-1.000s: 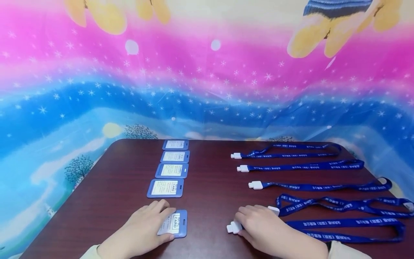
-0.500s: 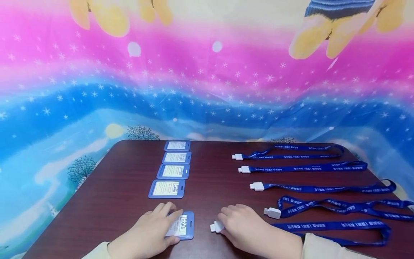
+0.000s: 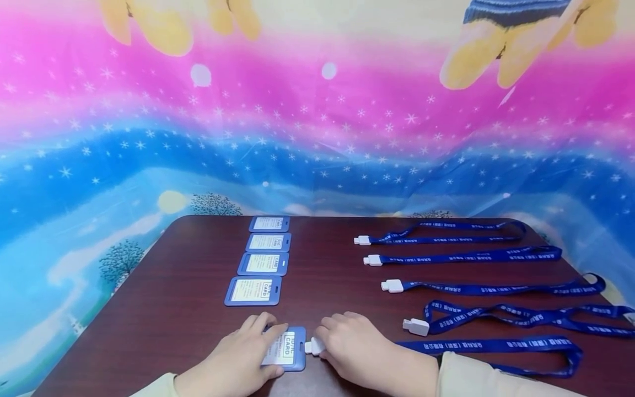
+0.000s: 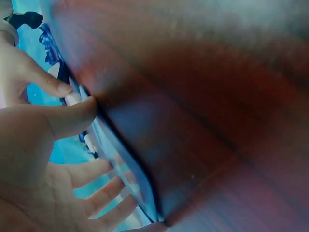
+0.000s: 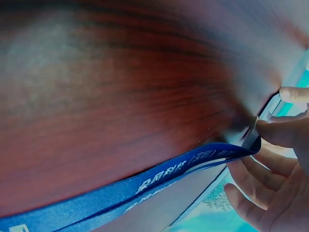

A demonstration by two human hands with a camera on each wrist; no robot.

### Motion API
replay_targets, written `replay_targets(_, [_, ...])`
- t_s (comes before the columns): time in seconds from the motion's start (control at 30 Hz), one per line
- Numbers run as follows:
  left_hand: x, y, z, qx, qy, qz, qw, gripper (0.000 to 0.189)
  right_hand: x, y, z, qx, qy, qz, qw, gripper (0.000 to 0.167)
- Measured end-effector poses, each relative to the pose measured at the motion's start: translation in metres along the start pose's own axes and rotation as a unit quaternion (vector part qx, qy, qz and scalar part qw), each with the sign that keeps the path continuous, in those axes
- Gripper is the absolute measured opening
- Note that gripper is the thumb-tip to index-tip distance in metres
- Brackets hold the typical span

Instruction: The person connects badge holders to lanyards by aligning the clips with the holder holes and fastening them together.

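Note:
My left hand (image 3: 233, 353) holds a blue badge holder (image 3: 301, 361) by its long edges, thumb on the near side and fingers on the far side. It lies on the table with its slotted end to the right. Facing it, my right hand (image 3: 354, 344) pinches the white plastic clip (image 3: 313, 347) of a blue lanyard (image 3: 488, 345). The clip's tip is right at the holder's slotted edge. In the right wrist view, the printed strap (image 5: 164, 171) trails from between thumb and fingers. Most of the clip is hidden by my right fingers.
Several more badge holders (image 3: 252, 290) lie in a column at the left, going back to the far edge. Several blue lanyards (image 3: 496, 288) with white clips are spread in rows at the right. A printed cloth (image 3: 317, 121) hangs behind the dark wooden table (image 3: 173, 286).
My right hand has moved left with the clip, drawing the lanyard along the table, up to the badge holder. My left hand has shifted the holder slightly right.

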State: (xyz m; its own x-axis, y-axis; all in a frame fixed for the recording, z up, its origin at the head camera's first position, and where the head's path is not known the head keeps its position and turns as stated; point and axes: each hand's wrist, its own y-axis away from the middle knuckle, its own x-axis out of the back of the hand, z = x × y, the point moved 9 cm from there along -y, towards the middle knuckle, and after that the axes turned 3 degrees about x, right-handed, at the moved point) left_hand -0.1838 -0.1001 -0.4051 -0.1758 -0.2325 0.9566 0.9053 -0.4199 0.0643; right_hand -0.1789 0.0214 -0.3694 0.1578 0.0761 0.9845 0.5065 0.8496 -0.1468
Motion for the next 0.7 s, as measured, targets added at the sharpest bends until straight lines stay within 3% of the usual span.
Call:
replay_targets(0.33, [0.003,0.004,0.005,-0.004,0.030,0.028,0.9992,0.059,-0.004,-0.008,-0.004,0.008,0.002,0.015,0.9999,0.010])
replay_targets(0.7, [0.007,0.003,0.011,-0.021,0.019,0.049,0.9984,0.056,-0.008,-0.011,-0.008,0.002,0.024,0.006,0.9997,0.014])
